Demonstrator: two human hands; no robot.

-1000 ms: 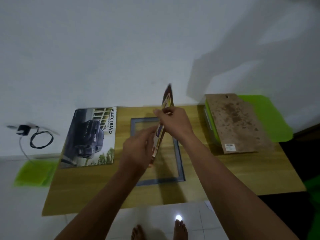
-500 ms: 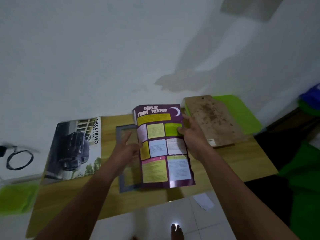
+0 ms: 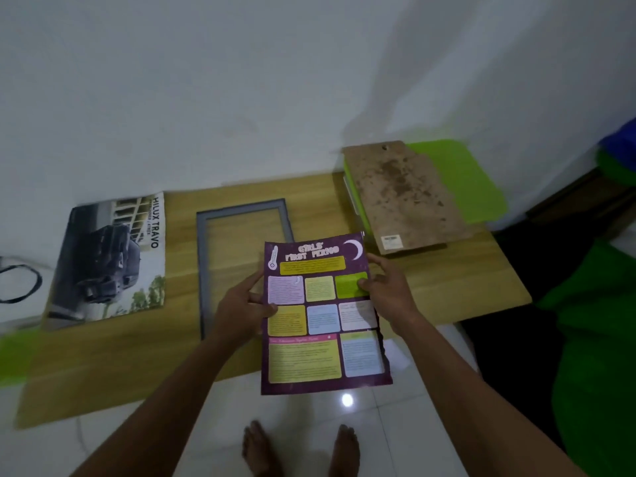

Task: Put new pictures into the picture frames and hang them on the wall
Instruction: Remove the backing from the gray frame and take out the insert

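Just rectangular purple poster (image 3: 323, 315), ragged-edged.

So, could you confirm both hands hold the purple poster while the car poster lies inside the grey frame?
Not quite: the head view shows the car poster beside the grey frame, to its left, not inside. The left hand and right hand do hold the purple poster.

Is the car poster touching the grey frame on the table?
Apart: the head view shows a strip of bare table between the car poster and the grey frame.
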